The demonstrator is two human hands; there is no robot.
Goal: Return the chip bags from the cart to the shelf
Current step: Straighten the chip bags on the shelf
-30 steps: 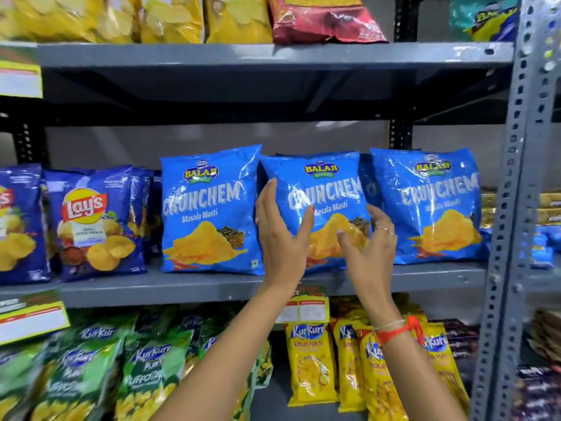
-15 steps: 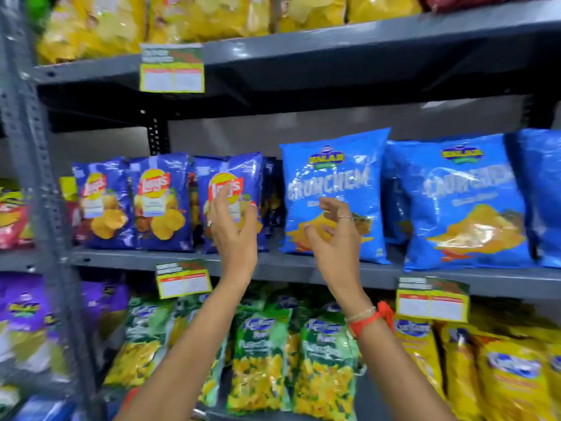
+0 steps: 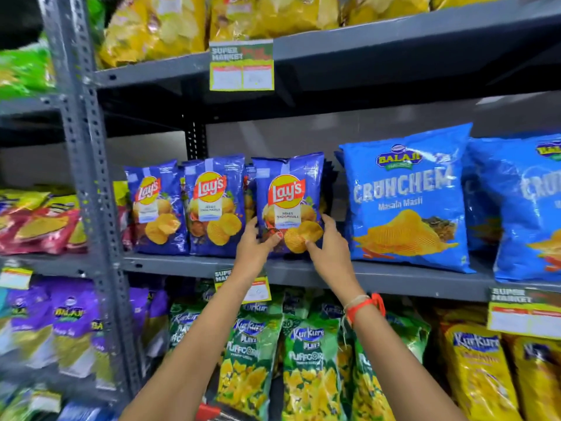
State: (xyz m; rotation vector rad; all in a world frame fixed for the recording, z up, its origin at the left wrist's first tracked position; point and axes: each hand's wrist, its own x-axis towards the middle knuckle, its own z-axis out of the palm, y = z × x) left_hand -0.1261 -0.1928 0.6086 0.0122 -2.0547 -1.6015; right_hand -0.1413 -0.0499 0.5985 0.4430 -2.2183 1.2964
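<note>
A dark blue Lay's bag (image 3: 288,189) stands upright on the grey middle shelf (image 3: 182,264), rightmost of three Lay's bags. My left hand (image 3: 256,247) grips its lower left corner, thumb on the front. My right hand (image 3: 329,247) holds its lower right edge, fingers behind and thumb on the printed chips. Two more Lay's bags (image 3: 215,205) stand to its left. A bright blue Crunchem bag (image 3: 406,199) stands to its right, apart from my hands. The cart is almost wholly out of view.
A grey perforated upright post (image 3: 88,189) rises at the left. Yellow chip bags (image 3: 170,25) fill the top shelf, green Kurkure Puffcorn bags (image 3: 309,360) and purple Balaji bags (image 3: 69,323) the lower shelf. Price tags (image 3: 242,65) hang from the shelf edges.
My view and both hands have shifted left from the Crunchem bags to the Lay's row. Both hands have closed onto the rightmost Lay's bag.
</note>
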